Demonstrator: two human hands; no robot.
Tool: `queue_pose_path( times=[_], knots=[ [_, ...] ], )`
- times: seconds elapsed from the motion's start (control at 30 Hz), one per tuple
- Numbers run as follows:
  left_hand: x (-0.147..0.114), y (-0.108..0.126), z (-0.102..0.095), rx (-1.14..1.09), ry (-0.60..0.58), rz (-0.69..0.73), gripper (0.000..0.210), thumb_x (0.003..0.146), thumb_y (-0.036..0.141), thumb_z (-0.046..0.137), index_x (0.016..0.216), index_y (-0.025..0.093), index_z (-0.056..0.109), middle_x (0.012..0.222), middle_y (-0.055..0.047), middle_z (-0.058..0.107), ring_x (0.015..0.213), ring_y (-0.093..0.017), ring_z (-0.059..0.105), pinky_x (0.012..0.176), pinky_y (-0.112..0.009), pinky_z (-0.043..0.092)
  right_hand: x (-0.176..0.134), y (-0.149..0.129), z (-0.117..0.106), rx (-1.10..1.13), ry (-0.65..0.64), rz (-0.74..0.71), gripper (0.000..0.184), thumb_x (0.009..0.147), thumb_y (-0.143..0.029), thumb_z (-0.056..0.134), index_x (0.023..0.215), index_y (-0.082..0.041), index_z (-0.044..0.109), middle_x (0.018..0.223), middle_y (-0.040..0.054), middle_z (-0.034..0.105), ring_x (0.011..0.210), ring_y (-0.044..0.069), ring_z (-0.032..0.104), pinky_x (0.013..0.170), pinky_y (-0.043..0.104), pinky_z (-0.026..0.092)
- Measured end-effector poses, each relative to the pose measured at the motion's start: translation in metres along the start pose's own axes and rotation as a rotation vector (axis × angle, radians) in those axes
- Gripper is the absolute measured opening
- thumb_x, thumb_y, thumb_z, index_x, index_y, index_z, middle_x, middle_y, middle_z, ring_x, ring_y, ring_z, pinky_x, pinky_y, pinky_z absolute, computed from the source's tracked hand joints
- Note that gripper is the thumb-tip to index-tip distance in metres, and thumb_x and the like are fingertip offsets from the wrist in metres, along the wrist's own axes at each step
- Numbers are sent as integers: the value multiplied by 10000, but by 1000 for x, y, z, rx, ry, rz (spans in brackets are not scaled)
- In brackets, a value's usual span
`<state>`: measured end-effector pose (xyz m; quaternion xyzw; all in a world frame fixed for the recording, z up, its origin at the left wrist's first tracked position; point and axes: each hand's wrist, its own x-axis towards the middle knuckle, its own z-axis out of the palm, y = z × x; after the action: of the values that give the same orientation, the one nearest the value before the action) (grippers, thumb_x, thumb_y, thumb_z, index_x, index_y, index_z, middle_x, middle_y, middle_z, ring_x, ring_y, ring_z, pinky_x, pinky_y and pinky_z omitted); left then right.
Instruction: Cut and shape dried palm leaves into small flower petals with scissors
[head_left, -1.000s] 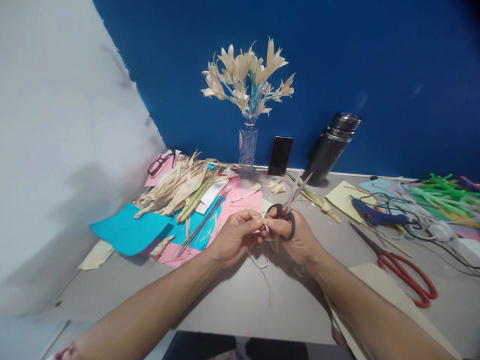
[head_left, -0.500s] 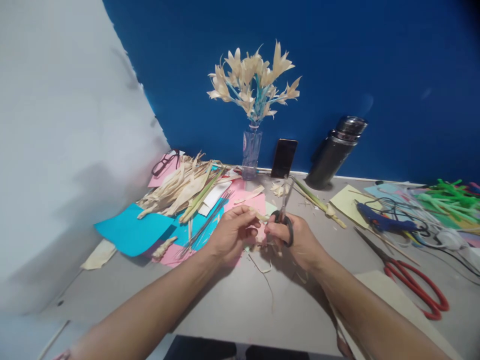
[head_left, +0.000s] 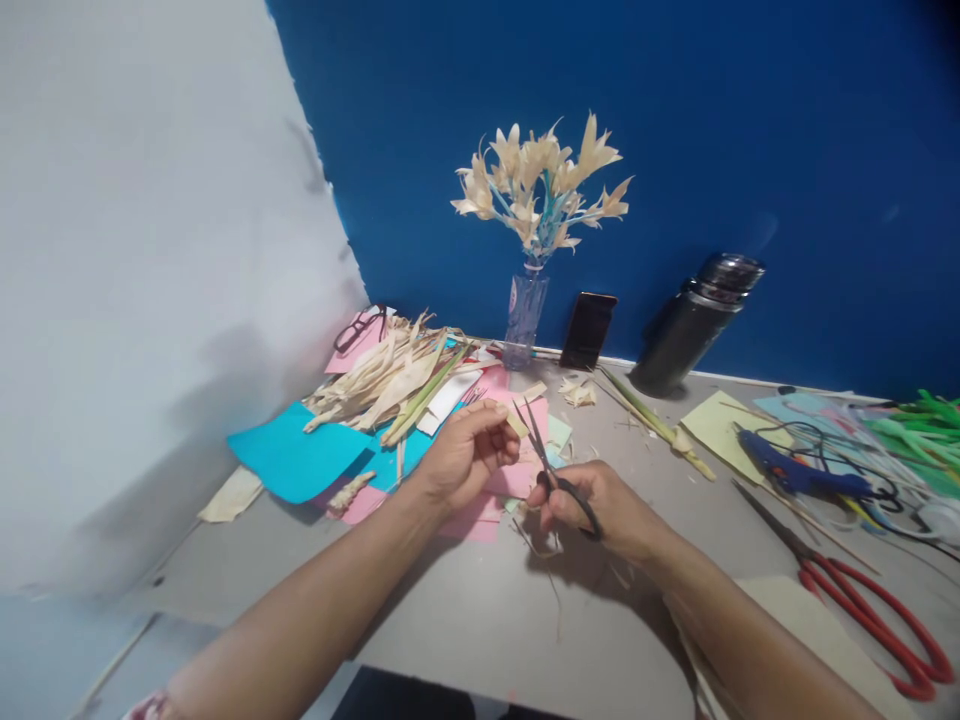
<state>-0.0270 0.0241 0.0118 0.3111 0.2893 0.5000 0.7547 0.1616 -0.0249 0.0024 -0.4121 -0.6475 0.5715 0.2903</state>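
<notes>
Between the thumb and fingers of my left hand [head_left: 471, 452] is a small pale piece of dried husk [head_left: 516, 421]. My right hand [head_left: 600, 505] grips black-handled scissors [head_left: 551, 477] by their finger loops. Their blades point up and a little left, slightly parted, with the tips just right of the husk piece. Whether a blade touches the husk, I cannot tell. Under the hands lie pink paper [head_left: 480, 523] and scattered scraps. A bundle of dried husks [head_left: 382, 375] rests on the left of the table, over blue paper [head_left: 292, 455].
At the back, husk flowers [head_left: 540, 170] stand in a clear plastic bottle [head_left: 525, 325], beside a phone [head_left: 589, 330] and a leaning dark flask [head_left: 694, 325]. To the right lie a blue glue gun [head_left: 795, 472], red-handled scissors [head_left: 874, 610] and green pipe cleaners [head_left: 919, 430]. Eyeglasses [head_left: 360, 328] sit far left.
My right hand has moved down, away from my left, and the scissors have swung from pointing slightly right to pointing left, beside the husk piece. The whole view has shifted slightly.
</notes>
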Motion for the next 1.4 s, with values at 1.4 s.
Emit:
queue_pose_path(
  times=[1.4],
  knots=[
    [0, 3, 1, 122, 11, 97, 165, 713, 231, 709, 676, 146, 571, 606, -13, 636, 528, -111, 579, 541, -234, 454, 1, 0, 3, -11, 60, 95, 379, 763, -449, 685, 526, -158, 633, 478, 1, 569, 478, 102, 416, 483, 241, 290]
  ],
)
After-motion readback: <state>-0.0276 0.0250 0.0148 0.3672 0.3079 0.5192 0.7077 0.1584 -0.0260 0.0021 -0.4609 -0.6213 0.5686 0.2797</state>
